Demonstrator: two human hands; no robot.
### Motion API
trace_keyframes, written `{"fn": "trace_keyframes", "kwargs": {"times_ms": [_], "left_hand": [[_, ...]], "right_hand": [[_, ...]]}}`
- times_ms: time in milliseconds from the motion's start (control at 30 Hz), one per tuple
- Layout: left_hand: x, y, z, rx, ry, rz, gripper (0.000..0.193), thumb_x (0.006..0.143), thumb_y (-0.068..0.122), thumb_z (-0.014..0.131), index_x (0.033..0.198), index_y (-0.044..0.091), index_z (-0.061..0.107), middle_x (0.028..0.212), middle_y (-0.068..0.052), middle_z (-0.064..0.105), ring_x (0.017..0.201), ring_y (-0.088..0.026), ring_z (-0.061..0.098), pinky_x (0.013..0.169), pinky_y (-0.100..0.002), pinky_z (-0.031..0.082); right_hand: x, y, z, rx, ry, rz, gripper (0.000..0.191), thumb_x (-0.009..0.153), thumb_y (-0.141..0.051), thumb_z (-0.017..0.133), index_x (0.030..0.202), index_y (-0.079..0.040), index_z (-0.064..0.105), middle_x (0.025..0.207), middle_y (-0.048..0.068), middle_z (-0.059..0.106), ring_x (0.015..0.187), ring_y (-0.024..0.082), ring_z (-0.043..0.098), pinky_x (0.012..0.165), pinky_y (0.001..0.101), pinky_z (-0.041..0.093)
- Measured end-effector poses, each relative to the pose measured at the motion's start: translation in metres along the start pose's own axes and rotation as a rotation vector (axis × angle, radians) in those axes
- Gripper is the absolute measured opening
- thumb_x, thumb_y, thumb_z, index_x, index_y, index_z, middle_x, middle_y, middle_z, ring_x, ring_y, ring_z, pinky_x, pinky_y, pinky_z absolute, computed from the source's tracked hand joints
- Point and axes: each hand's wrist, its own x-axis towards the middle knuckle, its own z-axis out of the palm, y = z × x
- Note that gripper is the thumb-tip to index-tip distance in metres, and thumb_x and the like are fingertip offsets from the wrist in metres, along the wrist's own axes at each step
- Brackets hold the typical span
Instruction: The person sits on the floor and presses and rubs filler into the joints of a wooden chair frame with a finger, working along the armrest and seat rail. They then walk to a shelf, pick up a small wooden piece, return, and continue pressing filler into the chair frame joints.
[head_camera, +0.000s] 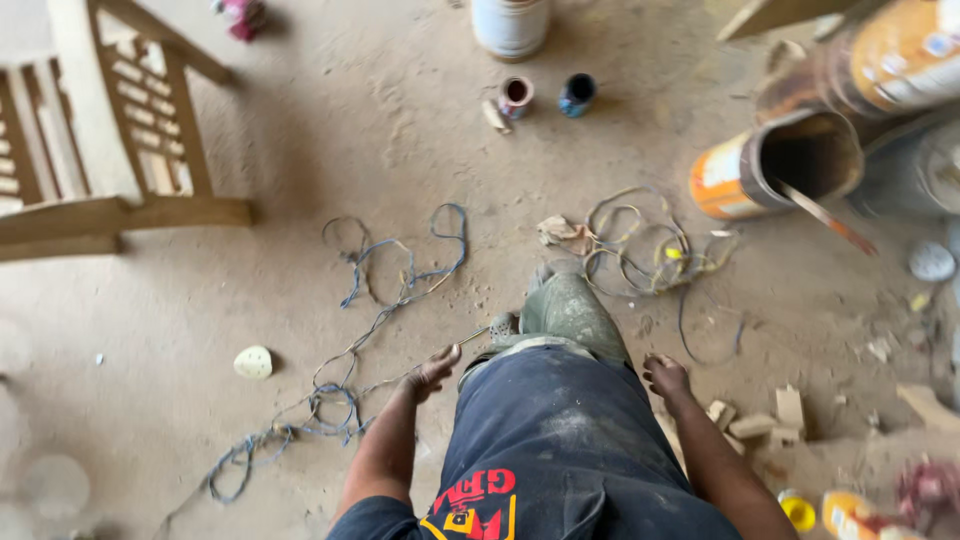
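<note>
I look down at my own body over a dusty floor. My left hand (433, 370) hangs by my thigh with the fingers loosely curled; a thin pale stick (473, 337) shows just beyond it, and I cannot tell whether the hand holds it. My right hand (665, 375) hangs on the other side with bent fingers and nothing visible in it. My boot (565, 305) steps forward between them. A blue tangled cord (345, 400) lies on the floor left of my left hand.
A wooden frame (120, 140) stands at the upper left. Paint cans (775, 165) lie tipped at the upper right, small tins (545, 95) and a white bucket (510, 25) at the top. A coil of wire (640, 245), wood offcuts (760, 420) and a sanding disc (253, 362) litter the floor.
</note>
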Motion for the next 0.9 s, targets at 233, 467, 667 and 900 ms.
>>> {"fn": "trace_keyframes", "kwargs": {"times_ms": [233, 467, 667, 900], "left_hand": [[-0.004, 0.018, -0.024, -0.356, 0.142, -0.122, 0.119, 0.068, 0.090, 0.059, 0.161, 0.021, 0.033, 0.161, -0.012, 0.040, 0.148, -0.036, 0.040, 0.115, -0.061, 0.033], [0.036, 0.175, -0.104, -0.170, 0.994, 0.022, 0.083, 0.099, 0.074, 0.051, 0.122, -0.003, 0.072, 0.107, -0.018, 0.070, 0.104, -0.029, 0.062, 0.095, -0.043, 0.048], [0.078, 0.298, -0.194, -0.119, 0.973, 0.540, 0.071, 0.105, 0.061, 0.049, 0.129, -0.003, 0.064, 0.118, -0.026, 0.070, 0.114, -0.040, 0.063, 0.099, -0.046, 0.050], [0.160, 0.417, -0.268, 0.374, 0.914, 0.553, 0.057, 0.105, 0.051, 0.047, 0.131, 0.004, 0.066, 0.132, -0.024, 0.066, 0.126, -0.042, 0.060, 0.109, -0.048, 0.047]], "right_hand": [[0.084, -0.141, 0.058, -0.219, -0.074, 0.020, 0.041, 0.100, -0.036, 0.068, 0.128, -0.006, 0.071, 0.081, 0.003, 0.066, 0.063, 0.011, 0.055, 0.050, 0.0283, 0.041], [0.197, -0.347, 0.144, -0.594, -0.049, -0.374, 0.034, 0.093, -0.041, 0.075, 0.112, -0.014, 0.081, 0.096, 0.007, 0.080, 0.085, 0.014, 0.073, 0.074, 0.0313, 0.055], [0.272, -0.502, 0.247, -0.581, -0.158, -0.543, 0.033, 0.092, -0.043, 0.069, 0.110, -0.015, 0.078, 0.106, 0.007, 0.079, 0.099, 0.021, 0.075, 0.090, 0.0353, 0.057], [0.315, -0.560, 0.354, -0.462, -0.218, -0.583, 0.034, 0.092, -0.039, 0.069, 0.115, -0.016, 0.076, 0.108, 0.010, 0.079, 0.100, 0.022, 0.075, 0.087, 0.0360, 0.058]]}}
